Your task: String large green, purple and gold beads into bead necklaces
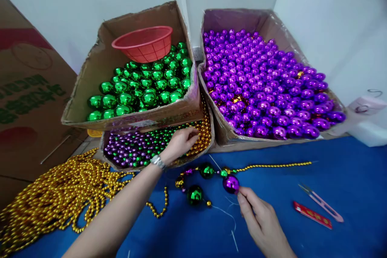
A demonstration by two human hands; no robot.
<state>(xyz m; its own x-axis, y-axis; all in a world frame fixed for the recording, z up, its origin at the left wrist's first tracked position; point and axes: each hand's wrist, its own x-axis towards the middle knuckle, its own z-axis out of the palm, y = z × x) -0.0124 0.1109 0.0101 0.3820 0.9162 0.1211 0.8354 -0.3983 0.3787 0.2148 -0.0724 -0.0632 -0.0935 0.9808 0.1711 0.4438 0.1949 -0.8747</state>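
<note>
My left hand [180,142] reaches into a low cardboard box [157,166] of small purple, green and gold beads, fingers curled down among the gold beads [203,133]; what they hold is hidden. A watch sits on that wrist. My right hand [259,215] rests on the blue tabletop, its fingers pinched on the thread at a large purple ball [231,183]. That ball belongs to a partly strung strand with green balls [195,194] and a gold bead chain [272,165] lying across the table.
A box of green balls [142,84] holds a red plastic basket [143,43]. A box of purple balls [260,84] stands at the right. A heap of gold bead strands [51,197] lies at left. Thread snips [322,203] and a red tool [312,214] lie at right.
</note>
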